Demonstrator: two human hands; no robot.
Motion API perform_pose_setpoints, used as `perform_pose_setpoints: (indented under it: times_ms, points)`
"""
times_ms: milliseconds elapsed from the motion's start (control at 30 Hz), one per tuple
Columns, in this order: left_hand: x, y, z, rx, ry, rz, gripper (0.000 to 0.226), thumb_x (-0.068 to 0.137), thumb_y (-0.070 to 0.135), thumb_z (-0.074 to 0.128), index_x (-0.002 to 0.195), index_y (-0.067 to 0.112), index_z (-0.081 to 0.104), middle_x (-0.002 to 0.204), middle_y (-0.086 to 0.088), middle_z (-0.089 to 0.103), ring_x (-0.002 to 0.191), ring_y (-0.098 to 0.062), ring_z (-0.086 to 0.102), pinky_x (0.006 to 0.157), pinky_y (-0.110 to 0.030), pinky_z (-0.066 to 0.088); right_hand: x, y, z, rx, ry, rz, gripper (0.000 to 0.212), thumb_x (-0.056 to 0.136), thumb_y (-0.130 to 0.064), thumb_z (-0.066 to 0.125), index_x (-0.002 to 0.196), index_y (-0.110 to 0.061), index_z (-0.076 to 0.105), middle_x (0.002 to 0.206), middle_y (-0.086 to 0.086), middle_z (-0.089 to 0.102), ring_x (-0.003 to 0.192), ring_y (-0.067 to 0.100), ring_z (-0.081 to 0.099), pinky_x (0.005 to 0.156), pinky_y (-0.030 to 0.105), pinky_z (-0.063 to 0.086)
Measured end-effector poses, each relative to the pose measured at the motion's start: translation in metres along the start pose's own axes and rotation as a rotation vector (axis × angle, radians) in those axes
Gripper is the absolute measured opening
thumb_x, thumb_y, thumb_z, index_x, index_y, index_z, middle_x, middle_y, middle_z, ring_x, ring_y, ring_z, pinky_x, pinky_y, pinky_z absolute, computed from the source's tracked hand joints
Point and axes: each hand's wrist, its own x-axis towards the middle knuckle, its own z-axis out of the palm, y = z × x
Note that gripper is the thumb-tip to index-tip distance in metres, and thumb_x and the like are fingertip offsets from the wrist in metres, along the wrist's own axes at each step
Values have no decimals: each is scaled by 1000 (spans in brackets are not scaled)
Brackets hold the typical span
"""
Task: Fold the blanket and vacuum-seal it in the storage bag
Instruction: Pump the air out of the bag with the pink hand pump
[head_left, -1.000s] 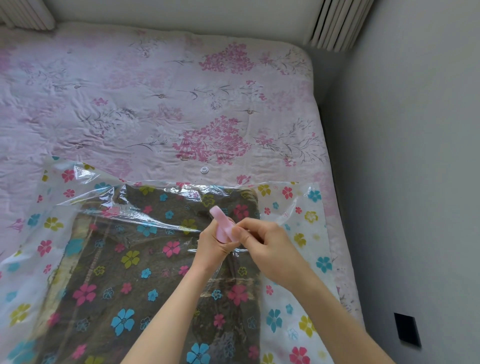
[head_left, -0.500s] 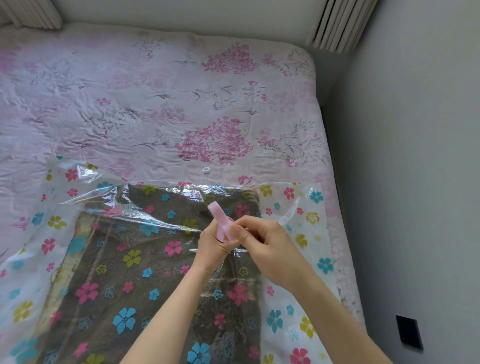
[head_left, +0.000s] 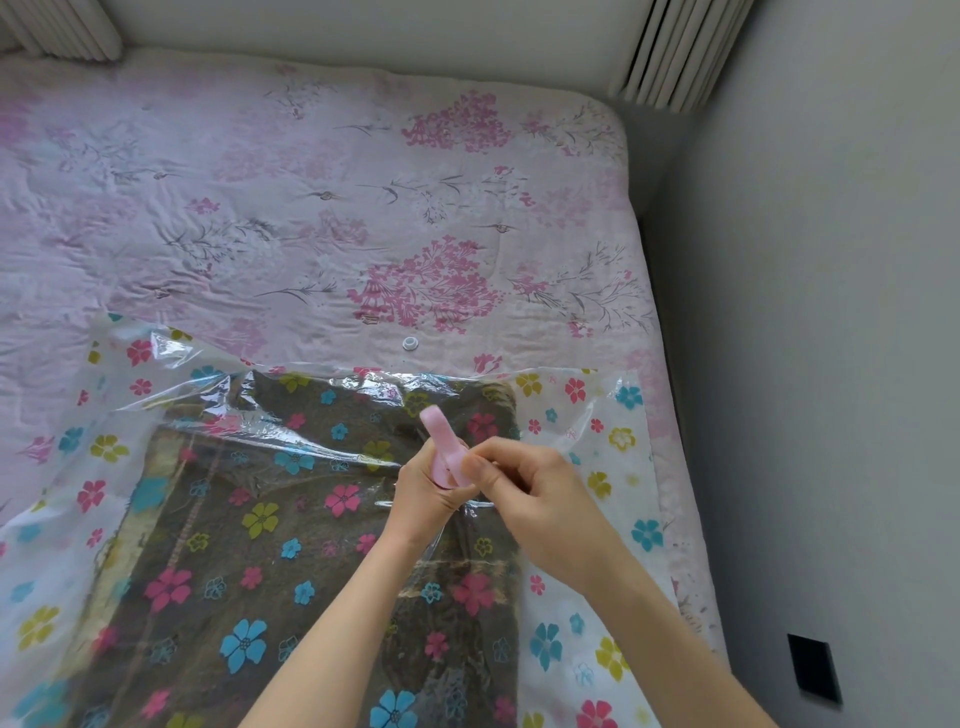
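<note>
Lying across the near half of the bed (head_left: 311, 208), the bag (head_left: 587, 431) holds the folded blanket (head_left: 311, 545), which shows dark through the flower-printed film and fills the middle of it, with loose crinkled plastic along the far edge and flat empty film to the right. That slack is the first risk: folds of film caught under the valve or in the seal would likely let air creep back and undo the vacuum. A small white cap (head_left: 410, 343) sits on the quilt just beyond the bag's far edge; left there, it could roll off or be forgotten, leaving the port unclosed. Over the blanket's right part the left hand (head_left: 423, 499) grips the base of a pink pump (head_left: 441, 441), fingers curled round it, while the right hand (head_left: 530, 493) pinches its side. Whether the pump is seated on a valve cannot be told, since the hands hide the joint. A tilted or half-seated pump would probably leak, and hard pulling might tear the thin film.
</note>
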Motion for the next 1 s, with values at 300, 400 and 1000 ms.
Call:
perform_pose_setpoints:
  times_ms: [300,400,1000]
  points:
    - [0,-2,-2,38,4,-30,19,74,18,71,81,7,57,70,10,62,66,-4,58,59,-16,45,-4,-8,0,4,32,-18,20,96,-24,55,86,-19,71,55,-5,51,52,2,39,54,17,32]
    - [0,0,0,55,-2,-25,19,75,14,65,70,20,48,59,19,57,58,3,52,55,-13,42,-13,-26,-9,78,12,-117,20,95,-21,54,83,-18,69,50,-17,48,47,2,40,50,11,29]
    - [-3,-1,2,31,7,6,35,68,45,66,72,12,55,67,13,58,62,-6,53,57,-19,44,-11,1,2,65,35,-7,18,96,-25,53,86,-23,68,44,-13,37,43,5,29,48,16,24]
